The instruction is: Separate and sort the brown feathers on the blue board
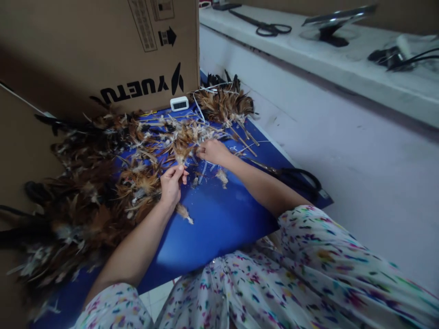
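My left hand [172,185] pinches the base of a light brown feather bunch [181,151], its tips pointing away from me. Just right of it and slightly farther off, my right hand [213,151] has its fingers curled together at the edge of the loose feathers [199,131]. Whatever sits between those fingertips is hidden. Small fluffy feathers [222,177] lie on the blue tabletop [212,219] below the right hand, and another loose feather [184,213] rests near my left wrist.
Brown and dark feathers [85,205] heap along the left. Behind stand a cardboard box [103,50], a small white digital display [179,104] and a bundle of feathers on sticks [224,103]. Black-handled scissors [298,178] lie at right; more scissors [265,27] rest on the ledge [291,50].
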`<state>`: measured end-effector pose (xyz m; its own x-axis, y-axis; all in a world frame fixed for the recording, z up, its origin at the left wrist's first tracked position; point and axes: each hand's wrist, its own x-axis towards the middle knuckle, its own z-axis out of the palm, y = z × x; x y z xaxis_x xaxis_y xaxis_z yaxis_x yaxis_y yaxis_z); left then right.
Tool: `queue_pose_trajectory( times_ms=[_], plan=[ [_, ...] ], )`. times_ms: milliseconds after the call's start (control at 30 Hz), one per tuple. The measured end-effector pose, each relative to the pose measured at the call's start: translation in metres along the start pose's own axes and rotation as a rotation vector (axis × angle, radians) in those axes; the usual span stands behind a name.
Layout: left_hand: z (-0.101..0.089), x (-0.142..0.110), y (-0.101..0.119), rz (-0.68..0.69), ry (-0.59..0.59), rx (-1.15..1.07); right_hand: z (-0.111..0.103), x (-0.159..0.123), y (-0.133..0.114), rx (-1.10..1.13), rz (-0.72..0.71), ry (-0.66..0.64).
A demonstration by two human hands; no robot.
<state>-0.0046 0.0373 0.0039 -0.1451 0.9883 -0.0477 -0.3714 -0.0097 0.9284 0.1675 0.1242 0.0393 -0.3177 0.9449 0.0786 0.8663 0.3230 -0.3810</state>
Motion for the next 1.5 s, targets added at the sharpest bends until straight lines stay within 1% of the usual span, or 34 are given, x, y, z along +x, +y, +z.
queue_pose_trajectory(
  times_ms=[100, 233, 300, 367, 500, 567, 767, 900, 967, 1267, 1367, 1500],
  plan=[
    [0.000, 0.001, 0.000, -0.002, -0.004, -0.011, 0.008, 0.007, -0.004, -0.024, 0.061, -0.042],
    [-0.001, 0.003, -0.002, 0.003, -0.008, -0.027, 0.012, 0.015, 0.004, 0.026, 0.036, -0.056],
    [-0.001, 0.004, -0.003, 0.004, -0.010, -0.035, 0.010, 0.015, 0.008, 0.081, 0.020, -0.021],
    [-0.002, 0.004, -0.004, 0.006, -0.013, -0.046, 0.005, 0.014, 0.011, 0.183, 0.010, 0.022],
    [-0.001, 0.005, -0.004, 0.006, -0.015, -0.059, -0.008, 0.011, 0.016, 0.480, 0.033, 0.090],
    [-0.001, 0.005, -0.004, 0.007, -0.014, -0.055, -0.014, 0.009, 0.017, 0.593, 0.052, 0.133],
    [-0.001, 0.005, -0.004, 0.010, -0.025, -0.052, -0.029, -0.002, 0.013, 0.838, 0.108, 0.222],
    [-0.001, 0.005, -0.005, 0.009, -0.029, -0.052, -0.032, -0.010, 0.009, 0.930, 0.097, 0.326],
    [-0.001, 0.005, -0.005, 0.012, -0.033, -0.050, -0.031, -0.013, 0.007, 0.981, 0.092, 0.346],
    [0.000, 0.004, -0.003, 0.016, -0.038, -0.038, -0.022, -0.023, 0.003, 1.145, 0.147, 0.352],
    [0.001, 0.004, -0.002, 0.019, -0.038, -0.045, -0.018, -0.026, 0.002, 1.202, 0.194, 0.308],
    [0.001, 0.003, -0.002, 0.027, -0.052, -0.030, -0.011, -0.033, -0.001, 1.299, 0.250, 0.208]
  ],
)
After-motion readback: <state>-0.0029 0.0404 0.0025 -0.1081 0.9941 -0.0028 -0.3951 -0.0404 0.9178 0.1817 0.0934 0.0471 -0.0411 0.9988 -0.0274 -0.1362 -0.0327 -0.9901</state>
